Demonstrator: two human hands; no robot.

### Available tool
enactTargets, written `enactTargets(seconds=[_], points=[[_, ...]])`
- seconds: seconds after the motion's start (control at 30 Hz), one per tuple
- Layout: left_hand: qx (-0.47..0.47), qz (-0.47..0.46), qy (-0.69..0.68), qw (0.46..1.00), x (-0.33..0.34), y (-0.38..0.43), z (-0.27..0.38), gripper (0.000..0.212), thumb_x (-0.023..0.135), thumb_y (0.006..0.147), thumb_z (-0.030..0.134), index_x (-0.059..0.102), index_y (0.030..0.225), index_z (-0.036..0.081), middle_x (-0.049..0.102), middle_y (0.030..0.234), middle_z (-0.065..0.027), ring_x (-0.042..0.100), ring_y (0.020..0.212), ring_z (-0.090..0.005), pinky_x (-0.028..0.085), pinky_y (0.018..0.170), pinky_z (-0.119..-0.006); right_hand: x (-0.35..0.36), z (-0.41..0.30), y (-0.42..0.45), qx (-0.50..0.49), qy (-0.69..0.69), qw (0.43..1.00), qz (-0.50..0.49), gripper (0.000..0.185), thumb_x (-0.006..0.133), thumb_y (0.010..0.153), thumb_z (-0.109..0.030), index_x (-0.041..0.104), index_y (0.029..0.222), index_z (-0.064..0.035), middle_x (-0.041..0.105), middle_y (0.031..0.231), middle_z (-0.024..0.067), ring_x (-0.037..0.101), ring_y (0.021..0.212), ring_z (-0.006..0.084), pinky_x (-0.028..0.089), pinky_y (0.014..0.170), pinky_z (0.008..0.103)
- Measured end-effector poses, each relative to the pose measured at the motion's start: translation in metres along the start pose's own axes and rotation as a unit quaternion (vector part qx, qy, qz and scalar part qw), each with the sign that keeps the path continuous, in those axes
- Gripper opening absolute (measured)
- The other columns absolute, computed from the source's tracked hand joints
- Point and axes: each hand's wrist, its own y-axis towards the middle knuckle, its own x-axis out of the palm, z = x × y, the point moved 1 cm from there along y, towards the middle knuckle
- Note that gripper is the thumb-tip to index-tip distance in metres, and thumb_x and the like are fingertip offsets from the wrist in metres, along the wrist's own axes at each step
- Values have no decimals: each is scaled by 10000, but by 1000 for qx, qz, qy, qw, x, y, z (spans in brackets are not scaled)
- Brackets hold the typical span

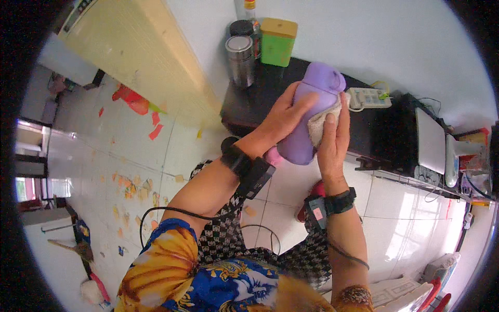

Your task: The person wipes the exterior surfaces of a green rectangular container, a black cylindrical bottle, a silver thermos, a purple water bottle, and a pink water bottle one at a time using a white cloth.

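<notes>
A purple bottle is tilted in front of me, its top end away from me over the dark tabletop. My left hand grips its left side, thumb across the body. On the other side, my right hand presses a beige cloth against the bottle, fingers nearly straight. The cloth lies between palm and bottle, partly hidden by the fingers. Both wrists wear black straps with small devices.
Behind stand a steel canister, a green box with a tan lid and a glass bottle. To the right are a white power strip and a silver panel. Colored scraps litter the tiled floor; a black cable loops by my left arm.
</notes>
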Motion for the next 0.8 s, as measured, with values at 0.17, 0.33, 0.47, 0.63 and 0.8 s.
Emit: enactTargets(seconds=[0.17, 0.33, 0.47, 0.63, 0.8], points=[[37, -105, 10, 994, 0, -5, -4, 324, 706, 817, 277, 640, 1061, 73, 651, 944, -17, 577, 851, -113, 486, 802, -307, -9, 26, 0, -95, -170, 981, 11, 515, 453, 957, -221, 353, 1417, -12, 370, 1454, 182, 338, 1354, 305, 236, 1118, 386], [17, 126, 100, 987, -1, -7, -19, 777, 770, 646, 460, 482, 1126, -78, 590, 1031, -202, 588, 934, -290, 479, 848, -388, 8, 11, -9, 100, 97, 990, -6, 545, 373, 1000, -308, 296, 1432, 14, 293, 1489, 191, 303, 1360, 311, 212, 1116, 396], [44, 163, 45, 985, -20, 3, 8, 776, 782, 618, 452, 484, 1110, -68, 587, 1025, -206, 597, 899, -288, 496, 793, -401, 19, 5, -33, -108, -130, 982, -83, 557, 401, 1001, -268, 251, 1433, 50, 254, 1504, 195, 201, 1404, 296, 126, 1140, 403], [95, 192, 28, 976, -24, 10, 0, 754, 781, 617, 443, 491, 1096, -62, 603, 975, -195, 598, 880, -283, 501, 769, -402, 25, 14, -26, -140, -155, 973, -101, 597, 432, 994, -279, 208, 1451, 35, 208, 1521, 193, 169, 1416, 293, 108, 1144, 388], [1, 75, 41, 996, -9, -19, 8, 770, 781, 607, 461, 503, 1107, -54, 615, 993, -194, 601, 895, -293, 500, 786, -393, -21, 51, 13, 196, 152, 969, 12, 591, 410, 974, -385, 292, 1432, -31, 388, 1408, 170, 427, 1259, 295, 317, 1067, 409]])
